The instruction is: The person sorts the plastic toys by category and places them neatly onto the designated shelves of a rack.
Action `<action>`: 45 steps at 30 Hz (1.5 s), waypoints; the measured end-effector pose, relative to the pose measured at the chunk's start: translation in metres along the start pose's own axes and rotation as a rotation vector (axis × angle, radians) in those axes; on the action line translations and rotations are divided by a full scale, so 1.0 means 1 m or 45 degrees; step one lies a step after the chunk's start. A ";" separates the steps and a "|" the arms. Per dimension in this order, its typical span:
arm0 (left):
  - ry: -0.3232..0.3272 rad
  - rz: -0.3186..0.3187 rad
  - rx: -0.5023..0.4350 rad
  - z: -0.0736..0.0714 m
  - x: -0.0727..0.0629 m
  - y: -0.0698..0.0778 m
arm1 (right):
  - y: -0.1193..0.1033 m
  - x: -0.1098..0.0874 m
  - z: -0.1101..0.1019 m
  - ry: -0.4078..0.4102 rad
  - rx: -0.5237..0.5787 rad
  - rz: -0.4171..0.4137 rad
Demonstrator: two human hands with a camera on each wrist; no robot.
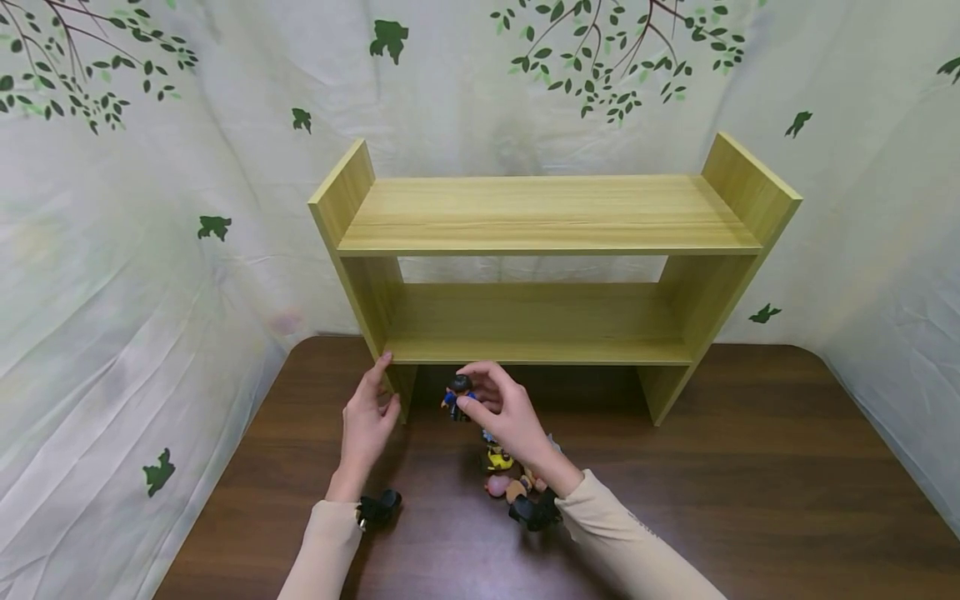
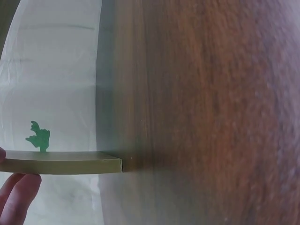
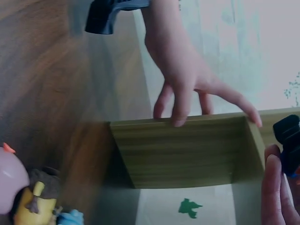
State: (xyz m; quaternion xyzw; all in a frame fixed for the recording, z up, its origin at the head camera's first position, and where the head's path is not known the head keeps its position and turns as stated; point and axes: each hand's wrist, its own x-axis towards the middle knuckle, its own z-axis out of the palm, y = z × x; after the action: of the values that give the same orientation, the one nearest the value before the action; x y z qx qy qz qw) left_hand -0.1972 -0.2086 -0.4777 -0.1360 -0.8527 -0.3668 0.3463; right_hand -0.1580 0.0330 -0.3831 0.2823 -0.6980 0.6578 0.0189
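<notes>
Head view: right hand point(image 1: 508, 415) pinches a small dark-haired figurine point(image 1: 460, 386) in blue between thumb and fingers, to the right of left hand point(image 1: 367, 425). Left hand grips the front edge of the wooden shelf point(image 1: 540, 215). Near side of right hand: yellow toy point(image 1: 498, 460) and pink toy point(image 1: 497, 486) on brown table point(image 1: 712, 508).

Left wrist view: left fingertips sit on both faces of the shelf's side panel point(image 2: 61, 165); figurine out of frame.

Right wrist view: figurine at right fingertips, partly cut off.
</notes>
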 end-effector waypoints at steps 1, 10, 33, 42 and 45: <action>0.000 -0.001 0.001 0.000 0.000 0.000 | -0.001 0.001 -0.001 -0.002 -0.002 0.004; -0.010 -0.026 -0.003 0.000 0.000 0.000 | -0.021 0.013 0.000 0.029 -0.058 -0.024; -0.029 -0.008 0.027 -0.001 -0.001 0.001 | 0.012 0.055 0.004 0.038 -0.107 -0.114; -0.019 0.009 0.057 -0.001 0.000 0.000 | 0.009 0.069 0.004 0.042 -0.166 -0.086; -0.014 0.008 0.058 0.000 -0.001 -0.001 | 0.008 0.075 0.005 0.041 -0.191 -0.081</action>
State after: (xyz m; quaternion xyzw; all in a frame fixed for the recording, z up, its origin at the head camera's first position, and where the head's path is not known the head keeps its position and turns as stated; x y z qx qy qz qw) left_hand -0.1969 -0.2094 -0.4783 -0.1329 -0.8622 -0.3454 0.3460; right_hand -0.2223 0.0004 -0.3618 0.2915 -0.7356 0.6072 0.0722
